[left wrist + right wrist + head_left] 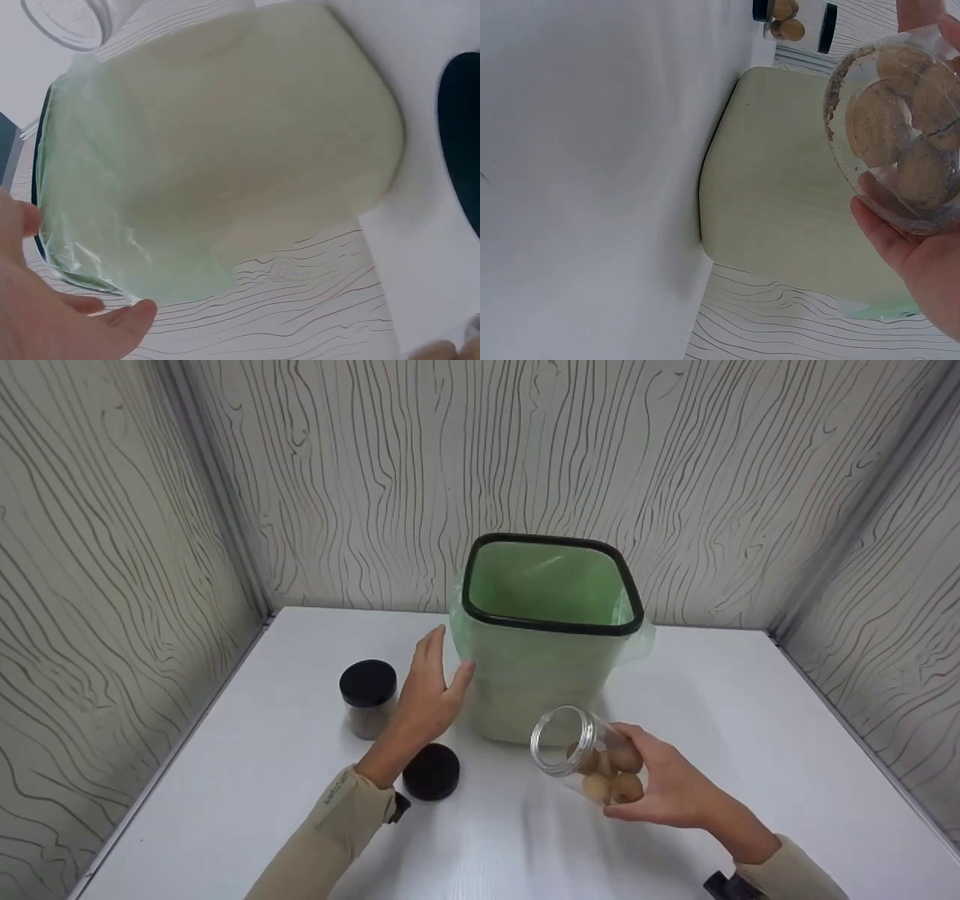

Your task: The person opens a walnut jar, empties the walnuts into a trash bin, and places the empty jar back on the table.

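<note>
My right hand [667,784] grips a clear open jar [577,750], tilted with its mouth toward the upper left, in front of the waste bin. Several round brown balls [877,124], walnut-like, lie inside it toward its base. The bin [540,682] stands upright, with a black rim and a green bag [97,172] folded over its edge. Beside the bin's left side my left hand [431,690] is raised with fingers extended and holds nothing; whether it touches the bag I cannot tell. Below that hand a loose black lid [431,772] lies on the table.
A second jar [369,720] with its black lid on stands left of my left hand; brown round shapes show in it in the right wrist view. The white table [750,720] is bounded by wood-patterned walls [360,472] at the back and sides.
</note>
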`<state>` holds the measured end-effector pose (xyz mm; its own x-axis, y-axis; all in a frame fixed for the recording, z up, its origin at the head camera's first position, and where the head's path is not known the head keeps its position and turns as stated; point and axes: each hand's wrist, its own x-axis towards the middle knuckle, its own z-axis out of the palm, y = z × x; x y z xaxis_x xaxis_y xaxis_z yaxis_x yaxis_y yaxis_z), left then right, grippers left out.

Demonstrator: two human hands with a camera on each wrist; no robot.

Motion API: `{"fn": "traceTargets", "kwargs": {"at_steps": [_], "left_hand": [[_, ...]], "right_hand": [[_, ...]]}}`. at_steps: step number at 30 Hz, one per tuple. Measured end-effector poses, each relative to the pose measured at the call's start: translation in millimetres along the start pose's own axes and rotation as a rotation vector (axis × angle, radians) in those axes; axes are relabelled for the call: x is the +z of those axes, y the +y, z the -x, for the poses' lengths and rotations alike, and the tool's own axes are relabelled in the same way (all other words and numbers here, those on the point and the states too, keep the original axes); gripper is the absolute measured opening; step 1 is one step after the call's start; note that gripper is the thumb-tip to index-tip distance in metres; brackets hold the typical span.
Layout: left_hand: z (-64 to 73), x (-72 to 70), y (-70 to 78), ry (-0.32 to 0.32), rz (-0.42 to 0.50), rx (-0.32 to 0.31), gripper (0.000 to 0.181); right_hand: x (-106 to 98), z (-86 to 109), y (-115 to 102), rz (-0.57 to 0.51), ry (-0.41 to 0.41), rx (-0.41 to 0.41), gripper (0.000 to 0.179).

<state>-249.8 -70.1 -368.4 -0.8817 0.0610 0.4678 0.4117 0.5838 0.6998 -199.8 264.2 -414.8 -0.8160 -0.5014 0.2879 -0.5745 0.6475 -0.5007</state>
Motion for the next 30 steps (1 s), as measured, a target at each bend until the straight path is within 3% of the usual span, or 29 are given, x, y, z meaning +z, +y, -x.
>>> {"fn": "traceTargets", "kwargs": {"at_steps": [6, 18, 30], "left_hand": [[-19.8, 2.7, 12.8, 0.058, 0.074, 0.057, 0.067], [-52.0, 7.3, 28.0, 0.050, 0.044, 0.036, 0.064], [-64.3, 9.7, 26.5, 0.054, 0.005, 0.059, 0.058]], "right_hand": [[-3, 1.7, 0, 0.010, 0.023, 0.007, 0.095], [-8, 4.1, 0, 0.026, 0.040, -0.015, 0.094], [-21, 3.0, -1, 0.021, 0.065, -0.090, 0.092]]}}
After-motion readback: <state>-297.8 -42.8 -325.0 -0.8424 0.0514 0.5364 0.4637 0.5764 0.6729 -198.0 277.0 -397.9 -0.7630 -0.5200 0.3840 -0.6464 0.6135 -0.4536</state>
